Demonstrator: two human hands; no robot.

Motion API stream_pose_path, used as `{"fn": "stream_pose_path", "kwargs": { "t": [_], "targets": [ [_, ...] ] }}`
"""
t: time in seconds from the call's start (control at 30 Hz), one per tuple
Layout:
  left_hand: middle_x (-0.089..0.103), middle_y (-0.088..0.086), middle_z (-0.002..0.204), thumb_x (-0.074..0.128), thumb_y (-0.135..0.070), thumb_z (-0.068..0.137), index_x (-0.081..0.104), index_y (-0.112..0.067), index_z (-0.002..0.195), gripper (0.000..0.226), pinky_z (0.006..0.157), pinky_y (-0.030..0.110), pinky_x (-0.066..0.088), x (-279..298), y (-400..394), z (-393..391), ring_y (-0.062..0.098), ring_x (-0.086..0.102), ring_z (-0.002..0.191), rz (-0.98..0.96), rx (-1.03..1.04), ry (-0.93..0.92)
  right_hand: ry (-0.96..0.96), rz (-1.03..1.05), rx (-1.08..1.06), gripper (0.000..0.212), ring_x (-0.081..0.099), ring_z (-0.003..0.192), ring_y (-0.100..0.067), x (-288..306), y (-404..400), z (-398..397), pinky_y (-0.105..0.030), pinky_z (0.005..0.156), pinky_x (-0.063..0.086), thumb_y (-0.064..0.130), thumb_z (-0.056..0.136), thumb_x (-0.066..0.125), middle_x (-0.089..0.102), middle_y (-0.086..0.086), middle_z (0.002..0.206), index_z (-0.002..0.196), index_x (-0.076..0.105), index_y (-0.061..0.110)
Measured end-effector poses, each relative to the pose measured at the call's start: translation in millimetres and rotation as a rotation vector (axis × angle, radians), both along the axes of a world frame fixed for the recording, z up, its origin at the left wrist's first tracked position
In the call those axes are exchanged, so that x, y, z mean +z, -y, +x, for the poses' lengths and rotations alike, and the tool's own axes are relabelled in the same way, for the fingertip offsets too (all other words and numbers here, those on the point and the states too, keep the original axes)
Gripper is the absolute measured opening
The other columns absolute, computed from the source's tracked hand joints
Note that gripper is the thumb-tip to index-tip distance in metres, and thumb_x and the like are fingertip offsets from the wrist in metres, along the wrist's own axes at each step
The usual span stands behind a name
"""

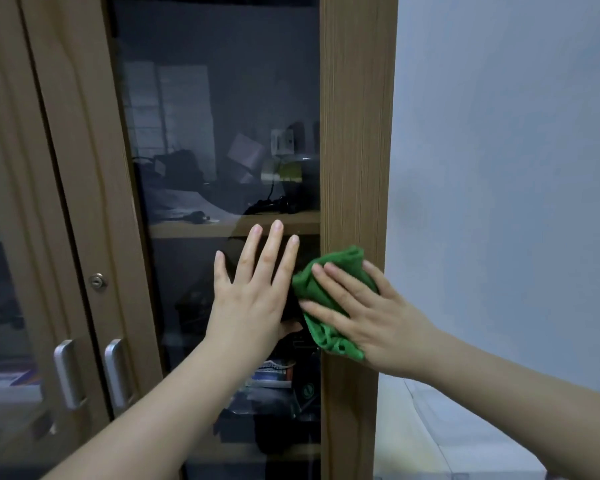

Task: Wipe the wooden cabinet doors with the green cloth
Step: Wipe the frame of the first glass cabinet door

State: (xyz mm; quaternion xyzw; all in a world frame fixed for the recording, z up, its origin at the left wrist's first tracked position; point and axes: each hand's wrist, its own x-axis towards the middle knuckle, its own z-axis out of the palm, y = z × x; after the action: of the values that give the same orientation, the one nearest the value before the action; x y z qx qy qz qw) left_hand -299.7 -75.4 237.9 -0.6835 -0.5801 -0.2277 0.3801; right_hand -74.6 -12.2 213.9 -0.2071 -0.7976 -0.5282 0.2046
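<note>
The wooden cabinet door (355, 133) has a dark glass pane (222, 116) set in a brown frame. My right hand (364, 310) lies flat with straight fingers on the crumpled green cloth (329, 271), pressing it against the door's right wooden upright. My left hand (253, 289) rests flat on the glass just left of the cloth, fingers spread and pointing up, holding nothing.
A second door (21, 202) stands at the left. Two metal handles (68, 374) (116, 372) and a round keyhole (97, 282) sit on the middle frames. Shelves with boxes and cables show behind the glass. A pale wall (499, 168) lies right of the cabinet.
</note>
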Motion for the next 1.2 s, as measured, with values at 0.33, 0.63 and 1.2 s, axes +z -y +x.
{"fn": "stream_pose_path", "kwargs": {
  "t": [0.33, 0.63, 1.2],
  "targets": [
    [-0.01, 0.01, 0.165, 0.078, -0.067, 0.062, -0.003, -0.018, 0.158, 0.134, 0.11, 0.069, 0.018, 1.6, 2.4, -0.1, 0.033, -0.006, 0.152, -0.077, 0.045, 0.006, -0.081, 0.055, -0.029, 0.056, 0.01, 0.155, -0.023, 84.7, 0.5, 40.8, -0.047, 0.123, 0.003, 0.04, 0.103, 0.037, 0.014, -0.009, 0.167, 0.157, 0.029, 0.026],
    [-0.003, 0.011, 0.166, 0.078, -0.065, 0.064, 0.003, -0.017, 0.158, 0.13, 0.111, 0.067, 0.019, -3.9, 2.1, -4.7, 0.032, -0.001, 0.152, -0.014, -0.004, -0.027, -0.523, 0.028, -0.074, 0.066, 0.009, 0.154, -0.028, 75.1, 9.8, -23.8, -0.049, 0.122, 0.002, 0.059, 0.101, 0.035, 0.015, -0.015, 0.166, 0.157, 0.026, 0.025],
    [0.024, 0.01, 0.163, 0.082, -0.057, 0.057, 0.039, -0.006, 0.149, 0.114, 0.1, 0.07, 0.037, -159.5, 1.5, 7.3, 0.035, 0.026, 0.147, 0.114, -0.048, 0.019, -0.106, -0.028, 0.063, 0.062, 0.011, 0.155, -0.022, -123.4, 2.2, -7.6, -0.05, 0.123, 0.013, 0.053, 0.099, 0.047, 0.018, -0.008, 0.166, 0.154, 0.038, 0.024]
  ]
}}
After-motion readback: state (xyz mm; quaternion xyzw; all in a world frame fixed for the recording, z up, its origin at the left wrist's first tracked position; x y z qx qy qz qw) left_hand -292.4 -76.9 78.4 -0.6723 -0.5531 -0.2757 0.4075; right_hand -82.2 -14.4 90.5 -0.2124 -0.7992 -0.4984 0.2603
